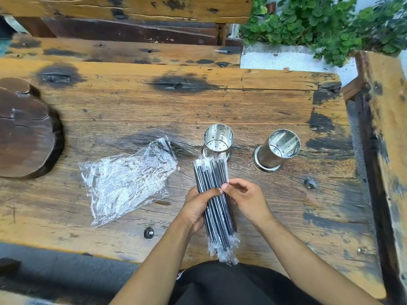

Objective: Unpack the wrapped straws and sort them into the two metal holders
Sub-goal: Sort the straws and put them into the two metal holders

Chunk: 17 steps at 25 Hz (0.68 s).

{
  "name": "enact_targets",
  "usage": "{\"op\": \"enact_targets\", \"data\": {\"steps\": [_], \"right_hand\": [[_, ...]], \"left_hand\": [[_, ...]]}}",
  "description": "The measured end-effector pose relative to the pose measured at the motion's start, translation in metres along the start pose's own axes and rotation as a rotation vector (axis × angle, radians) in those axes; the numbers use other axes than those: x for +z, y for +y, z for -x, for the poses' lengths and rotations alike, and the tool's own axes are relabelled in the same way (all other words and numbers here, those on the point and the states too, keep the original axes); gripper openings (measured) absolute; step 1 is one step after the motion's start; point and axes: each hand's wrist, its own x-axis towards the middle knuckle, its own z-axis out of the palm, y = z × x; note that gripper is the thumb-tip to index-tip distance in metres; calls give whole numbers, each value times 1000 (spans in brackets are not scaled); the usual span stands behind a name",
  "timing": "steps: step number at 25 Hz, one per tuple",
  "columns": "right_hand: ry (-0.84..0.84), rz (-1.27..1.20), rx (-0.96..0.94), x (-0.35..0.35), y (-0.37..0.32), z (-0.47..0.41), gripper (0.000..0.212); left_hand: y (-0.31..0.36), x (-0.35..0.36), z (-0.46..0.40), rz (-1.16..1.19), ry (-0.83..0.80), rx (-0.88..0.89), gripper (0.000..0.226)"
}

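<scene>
Centrally, both hands' grip around straw bundle (214, 194), holders (218, 142) just beyond, bare tabletop (286, 194) rightward.

Wooden slab (26, 128), plants (319, 25), perhaps geraniums

Bundled black wrapped straws (217, 194), two seemingly empty upright metal holders (218, 143)

A single head-worn wide-angle camera looks forward and steeply down, close over the table (253, 106), with benches and plants beyond.
</scene>
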Motion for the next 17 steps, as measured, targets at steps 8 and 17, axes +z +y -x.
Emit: {"op": "enact_targets", "data": {"steps": [8, 17], "right_hand": [[2, -212, 143, 2, -6, -10, 15], [-41, -315, 227, -5, -8, -13, 7]], "left_hand": [[8, -2, -1, 64, -146, 32, 47], [7, -6, -9, 25, -69, 11, 46]]}}
